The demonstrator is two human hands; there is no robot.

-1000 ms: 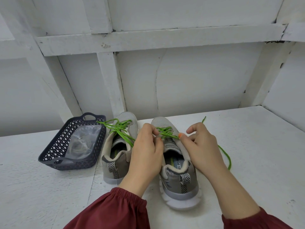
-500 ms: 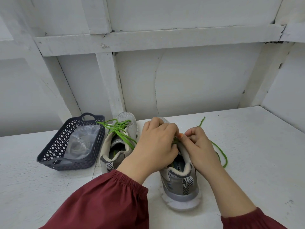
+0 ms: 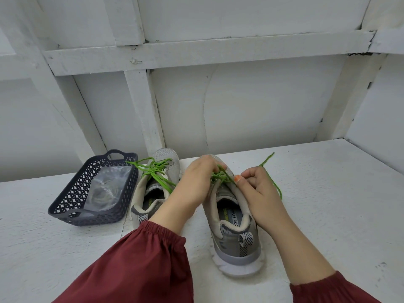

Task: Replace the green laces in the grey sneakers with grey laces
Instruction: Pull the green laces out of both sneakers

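Green lace (image 3: pixel 219 176) crosses the sneaker (image 3: pixel 235 228) on the bench (image 3: pixel 328 204) between both hands, the left hand (image 3: pixel 196 180) gripping the crossings, the right hand (image 3: pixel 260 193) pinching a strand that trails beyond it.

left sneaker (image 3: pixel 150 189): laces (image 3: pixel 154 171) loosened | right sneaker (image 3: pixel 236 235): green lace (image 3: pixel 218 176) trailing right

head camera looks forward and down, close over the table (image 3: pixel 328 193).

White-painted wooden shelf (image 3: pixel 317 193) backed by a white framed wall (image 3: pixel 262 101), evenly lit.
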